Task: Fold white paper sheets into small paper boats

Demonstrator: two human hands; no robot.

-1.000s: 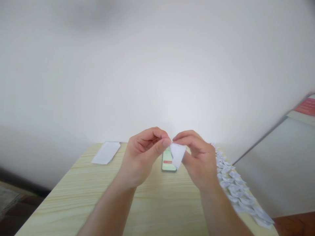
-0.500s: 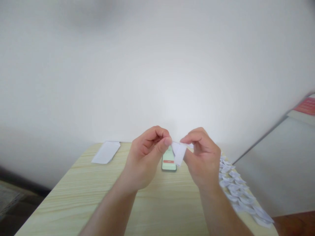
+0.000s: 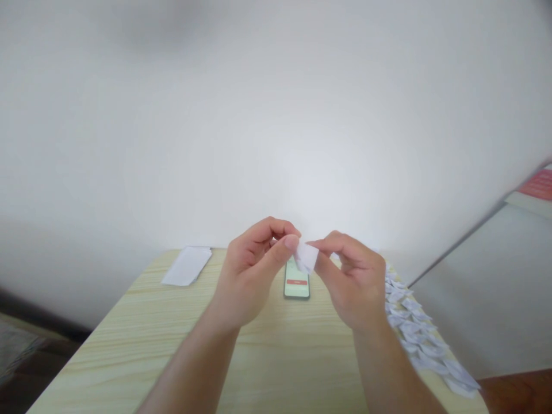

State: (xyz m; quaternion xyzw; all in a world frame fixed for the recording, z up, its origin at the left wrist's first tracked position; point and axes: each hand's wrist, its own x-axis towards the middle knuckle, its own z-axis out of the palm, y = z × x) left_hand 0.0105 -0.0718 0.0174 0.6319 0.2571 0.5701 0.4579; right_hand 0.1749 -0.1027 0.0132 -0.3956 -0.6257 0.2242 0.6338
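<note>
Above a light wooden table (image 3: 142,339), my left hand (image 3: 250,273) and my right hand (image 3: 353,282) meet over a small white piece of paper (image 3: 305,257). Both pinch it between thumb and fingertips, the left at its left corner, the right at its right side. The paper is folded small and hangs in the air between the two hands. Right under it a phone (image 3: 296,284) lies flat on the table with a lit screen and a red bar.
Along the table's right edge runs a row of several small folded white paper pieces (image 3: 420,339). A stack of white paper slips (image 3: 186,266) lies at the far left of the table. A white wall stands behind; a white surface (image 3: 495,276) sits to the right.
The paper has been folded smaller and no longer hangs down as a longer flap. My right hand shifted slightly and my fingertips moved closer together.
</note>
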